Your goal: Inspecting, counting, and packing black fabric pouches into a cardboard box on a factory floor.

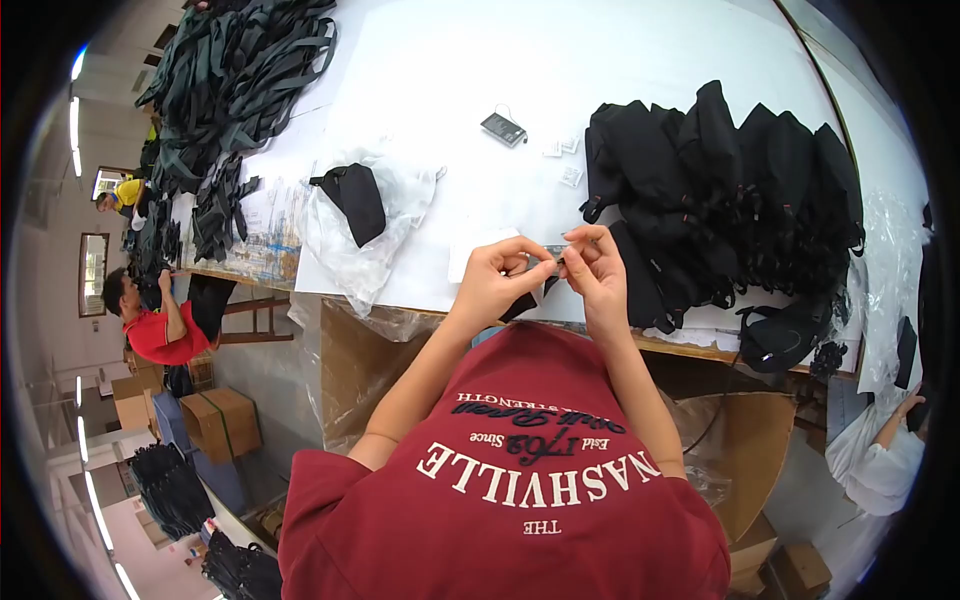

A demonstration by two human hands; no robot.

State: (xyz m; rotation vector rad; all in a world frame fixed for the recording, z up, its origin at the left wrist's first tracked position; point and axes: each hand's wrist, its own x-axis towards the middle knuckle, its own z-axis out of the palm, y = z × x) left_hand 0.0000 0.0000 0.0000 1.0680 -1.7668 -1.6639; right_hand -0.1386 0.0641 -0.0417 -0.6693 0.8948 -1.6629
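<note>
My left hand [497, 277] and my right hand [602, 277] meet over the table's near edge, in front of my chest. Thumb and forefinger are pinched on each hand, holding a small dark piece between them, too small to name. Just below the fingers, part of a black fabric item [527, 303] shows, mostly hidden by my hands. To the right of my right hand lies a big heap of black fabric pouches [712, 170]. Another black pouch [357, 203] rests on clear plastic bags [410, 190] to the left.
On the white table [440, 70] lie a small dark device with a cord [503, 129] and several little white packets [571, 176]. Dark straps [240, 80] are piled far left. Open cardboard boxes [365, 370] stand below the edge. Co-workers in red [165, 335], yellow and white are nearby.
</note>
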